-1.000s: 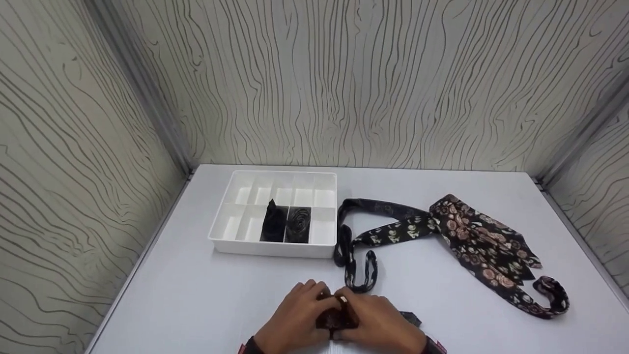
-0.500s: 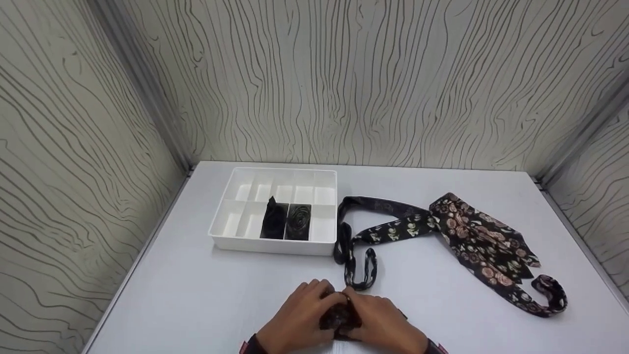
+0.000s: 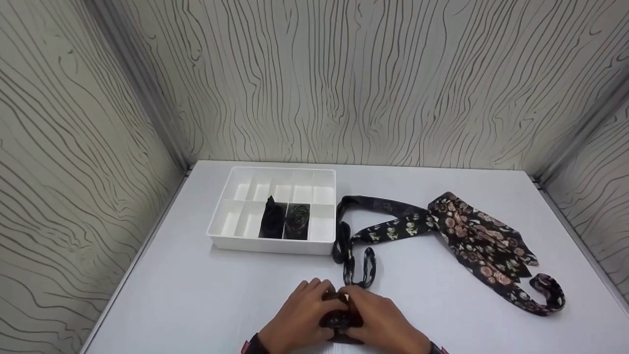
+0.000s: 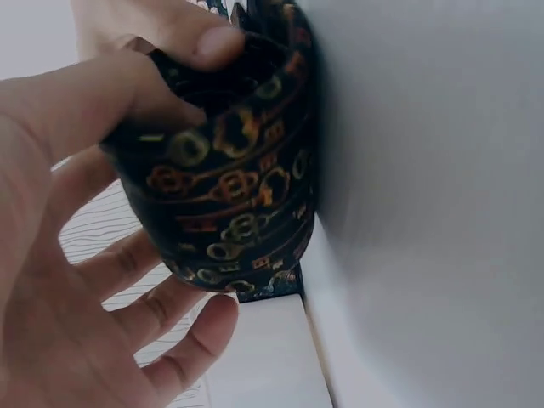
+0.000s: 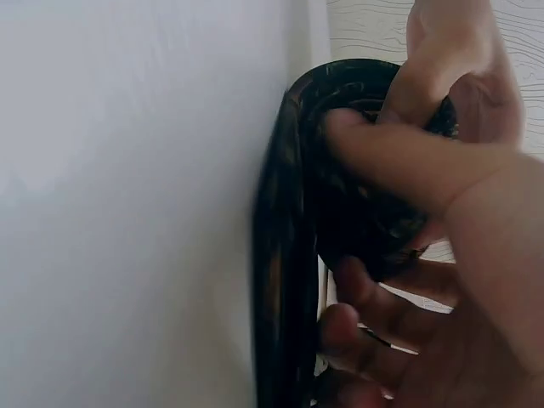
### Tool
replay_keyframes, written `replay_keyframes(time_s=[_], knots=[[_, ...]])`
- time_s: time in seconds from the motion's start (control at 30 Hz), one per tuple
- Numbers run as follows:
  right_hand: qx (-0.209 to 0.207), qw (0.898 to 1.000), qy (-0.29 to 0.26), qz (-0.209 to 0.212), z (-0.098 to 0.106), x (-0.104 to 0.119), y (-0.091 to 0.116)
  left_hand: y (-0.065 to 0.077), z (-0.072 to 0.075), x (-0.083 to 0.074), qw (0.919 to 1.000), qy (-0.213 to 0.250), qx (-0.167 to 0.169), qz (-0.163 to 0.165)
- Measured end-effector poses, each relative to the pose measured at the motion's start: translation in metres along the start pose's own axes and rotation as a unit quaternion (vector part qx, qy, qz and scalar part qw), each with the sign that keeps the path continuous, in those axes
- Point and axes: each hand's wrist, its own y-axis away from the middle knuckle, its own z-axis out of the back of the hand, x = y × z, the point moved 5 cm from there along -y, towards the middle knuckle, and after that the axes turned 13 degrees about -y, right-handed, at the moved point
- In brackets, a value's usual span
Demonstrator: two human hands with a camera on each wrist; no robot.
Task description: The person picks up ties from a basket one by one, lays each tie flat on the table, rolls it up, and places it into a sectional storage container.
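Observation:
A dark necktie (image 4: pixel 229 200) with rows of small orange and green motifs is wound into a thick roll on the table. My left hand (image 3: pixel 300 314) holds one side of it, its thumb pressed into the coil's end. From the other side my right hand (image 3: pixel 385 319) grips the same roll, thumb on the spiral end and fingers behind. The right wrist view shows a flat unrolled length of the tie (image 5: pixel 285 297) running along the table from the coil. In the head view the hands cover most of the roll.
Beyond the hands stands a white divided tray (image 3: pixel 272 245). Two compartments hold a black rolled tie (image 3: pixel 273 222) and a dark patterned rolled tie (image 3: pixel 298 222). Floral neckties (image 3: pixel 471 236) lie loosely spread to the right, their narrow ends looping near the tray and hands.
The tie's tail that showed beyond my right hand has drawn in out of sight in the head view. Both hands stay close together around the roll, shifting only slightly.

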Motion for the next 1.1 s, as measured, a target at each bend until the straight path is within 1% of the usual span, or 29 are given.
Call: replay_keyframes(time_s=[0.1, 0.27, 0.47, 0.63, 0.7, 0.73, 0.8, 0.83, 0.9, 0.97, 1.03, 1.07, 1.1], knots=[[-0.003, 1.000, 0.005, -0.002, 0.000, -0.001, 0.001, 0.000, 0.001, -0.001, 0.9999, -0.014, -0.006, 0.001], [-0.017, 1.000, 0.017, 0.010, 0.003, 0.002, 0.001, -0.001, -0.001, -0.001, 0.9998, -0.018, -0.001, 0.006], [-0.007, 1.000, 0.012, -0.019, 0.003, -0.004, 0.005, -0.002, -0.001, -0.003, 0.9998, -0.018, -0.008, 0.005], [-0.022, 1.000, 0.015, -0.004, 0.005, -0.002, 0.006, -0.003, -0.001, -0.005, 0.9997, -0.016, -0.020, 0.002], [-0.015, 1.000, 0.021, -0.008, 0.004, -0.002, 0.007, -0.003, -0.001, -0.005, 0.9997, -0.009, -0.023, 0.000], [-0.012, 1.000, 0.026, -0.012, 0.004, -0.002, 0.007, -0.002, -0.001, -0.005, 0.9998, -0.001, -0.020, 0.002], [0.000, 0.999, 0.025, -0.030, 0.003, -0.005, 0.008, 0.000, -0.002, -0.004, 0.9994, 0.031, -0.005, 0.015], [0.006, 0.999, 0.020, -0.042, 0.003, -0.006, 0.008, 0.001, -0.003, -0.002, 0.9982, 0.052, 0.007, 0.029], [0.009, 0.998, 0.011, -0.055, 0.003, -0.008, 0.008, 0.004, -0.005, 0.002, 0.9933, 0.090, 0.033, 0.065], [0.016, 0.998, -0.008, -0.066, 0.003, -0.010, 0.008, 0.007, -0.009, 0.007, 0.9847, 0.123, 0.062, 0.106], [0.018, 0.997, -0.021, -0.066, 0.002, -0.011, 0.008, 0.009, -0.014, 0.011, 0.9721, 0.155, 0.098, 0.145], [0.017, 0.998, -0.027, -0.061, 0.002, -0.011, 0.008, 0.010, -0.017, 0.012, 0.9660, 0.171, 0.114, 0.157], [0.016, 0.998, -0.034, -0.057, 0.002, -0.010, 0.008, 0.010, -0.020, 0.013, 0.9576, 0.193, 0.131, 0.169]])
